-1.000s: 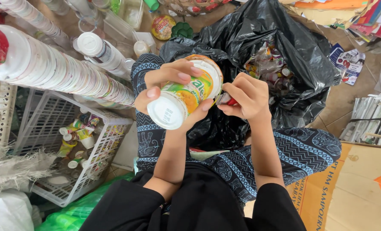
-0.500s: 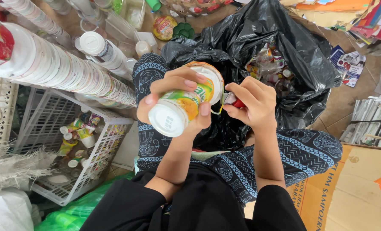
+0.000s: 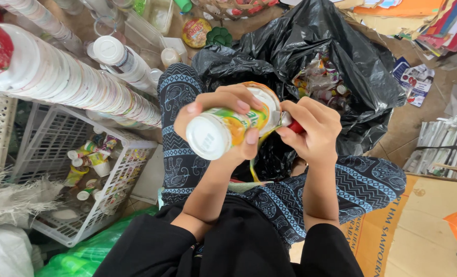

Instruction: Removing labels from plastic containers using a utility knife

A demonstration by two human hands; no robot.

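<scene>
My left hand [image 3: 223, 120] grips a small white plastic bottle [image 3: 223, 128] with a yellow and green label, held sideways with its base toward me. My right hand [image 3: 310, 131] is closed on a small red-handled tool [image 3: 292, 124] whose tip sits against the bottle's label; a strip of label hangs loose below the bottle. Both hands are over my lap, above an open black plastic bag [image 3: 315, 66] holding wrappers and scraps.
A white plastic basket [image 3: 59, 169] with several small bottles stands at the left. A long stack of nested white cups [image 3: 69, 82] lies above it. Loose bottles and containers sit at the top. Cardboard [image 3: 423, 220] and stacked paper are at the right.
The bottle has turned slightly in my left hand, and the label strip hangs lower beneath it. My right hand has stayed at the bottle's far end.
</scene>
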